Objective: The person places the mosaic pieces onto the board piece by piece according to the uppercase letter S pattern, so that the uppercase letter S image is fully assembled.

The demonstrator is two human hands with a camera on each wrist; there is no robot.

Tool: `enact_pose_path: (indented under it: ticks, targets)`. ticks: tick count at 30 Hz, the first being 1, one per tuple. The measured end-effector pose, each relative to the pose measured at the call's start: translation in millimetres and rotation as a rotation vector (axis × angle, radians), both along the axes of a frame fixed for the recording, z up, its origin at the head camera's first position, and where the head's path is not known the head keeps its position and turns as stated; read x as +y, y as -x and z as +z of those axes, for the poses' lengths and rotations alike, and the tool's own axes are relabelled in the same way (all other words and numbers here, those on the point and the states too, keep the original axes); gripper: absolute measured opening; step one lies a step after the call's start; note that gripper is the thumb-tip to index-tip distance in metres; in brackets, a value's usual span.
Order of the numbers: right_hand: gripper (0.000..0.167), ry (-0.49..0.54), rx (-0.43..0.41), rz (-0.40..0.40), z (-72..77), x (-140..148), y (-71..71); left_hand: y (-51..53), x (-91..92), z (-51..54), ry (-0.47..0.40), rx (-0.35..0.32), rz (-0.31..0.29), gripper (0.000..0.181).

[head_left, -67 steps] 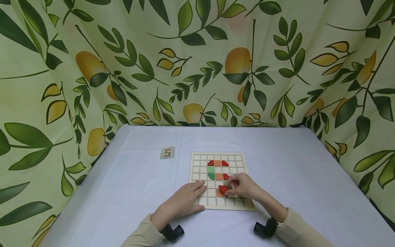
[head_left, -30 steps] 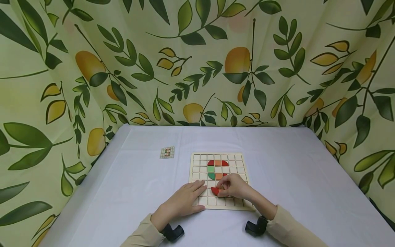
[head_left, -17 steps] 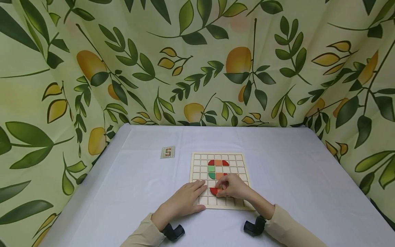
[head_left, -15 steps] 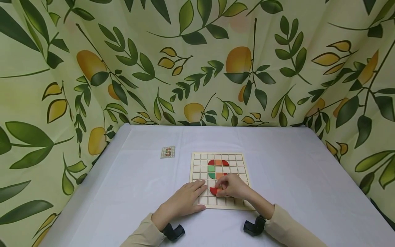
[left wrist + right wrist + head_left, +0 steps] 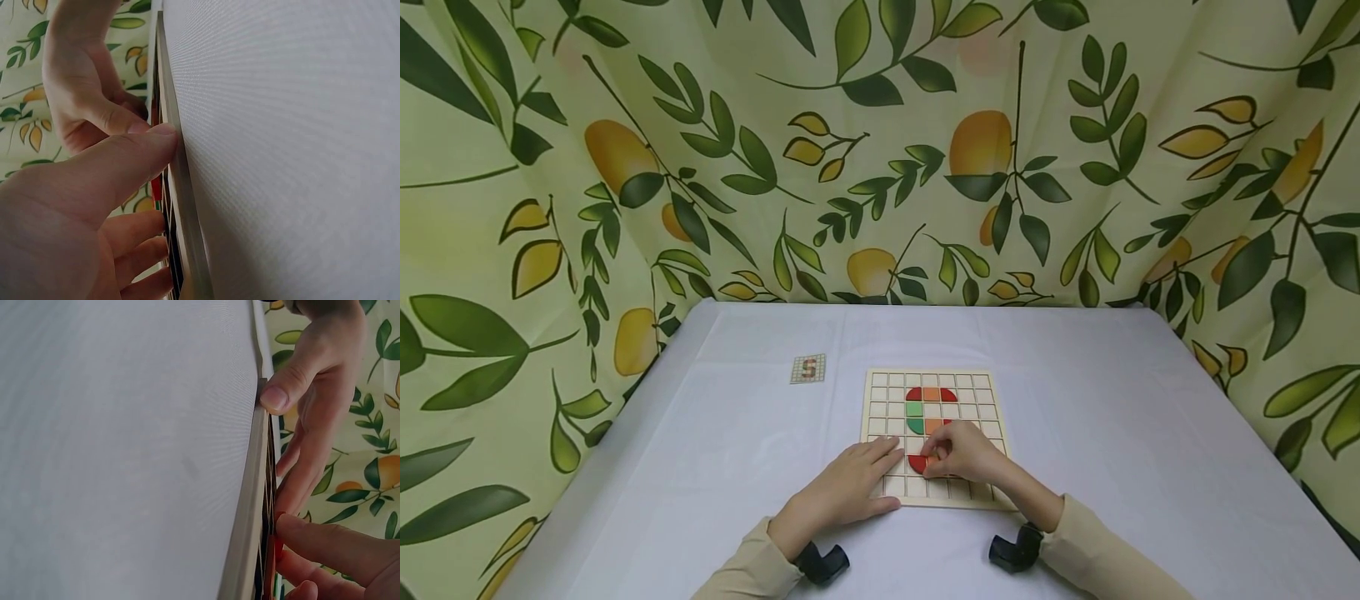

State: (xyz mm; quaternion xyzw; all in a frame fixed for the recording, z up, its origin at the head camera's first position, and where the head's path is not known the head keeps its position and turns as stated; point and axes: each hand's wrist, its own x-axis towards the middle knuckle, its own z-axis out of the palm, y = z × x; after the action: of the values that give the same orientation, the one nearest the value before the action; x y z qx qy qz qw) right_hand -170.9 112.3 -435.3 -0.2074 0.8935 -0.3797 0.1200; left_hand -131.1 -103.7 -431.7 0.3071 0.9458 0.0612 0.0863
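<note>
My right hand (image 5: 972, 454) pinches a red quarter-round tile (image 5: 917, 463) between thumb and fingers, low over the wooden grid board (image 5: 976, 410). The tile looks flat on or just at the board's surface. Beside it, an orange square is mostly covered by the fingers. My left hand (image 5: 847, 483) rests on the board's left side with its fingers straight; its thumb touches the near edge, as the left wrist view shows. Higher on the board lie red (image 5: 949, 395), orange (image 5: 931, 395) and green (image 5: 914, 409) tiles. In the right wrist view the red tile is at the fingertips, partly hidden.
A small card (image 5: 808, 368) with a gridded S-shaped pattern lies beyond the board to the left. White cloth (image 5: 737, 433) covers the table. A leaf-and-fruit patterned curtain (image 5: 880, 167) hangs behind and at both sides.
My right hand has moved left across the board with the red tile, then shifted only slightly in the last half second; the tile has turned and lowered. The left hand has stayed put.
</note>
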Motion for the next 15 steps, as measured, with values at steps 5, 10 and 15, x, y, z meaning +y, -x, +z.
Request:
enact_pose_path:
  ticks: [5, 10, 15]
  targets:
    - [0.014, -0.008, -0.003, -0.017, -1.2, -2.2, 0.2, 0.9, -0.2, -1.4, -0.003, -0.006, 0.005, 0.067]
    - [0.013, -0.009, 0.009, -0.021, -0.6, -3.5, 0.0, 0.7, -0.3, -2.2, -0.010, 0.010, -0.006, 0.067]
    - [0.014, -0.002, 0.020, -0.018, -0.9, -2.5, -1.3, -1.3, 0.0, -1.1, -0.015, 0.015, -0.014, 0.066]
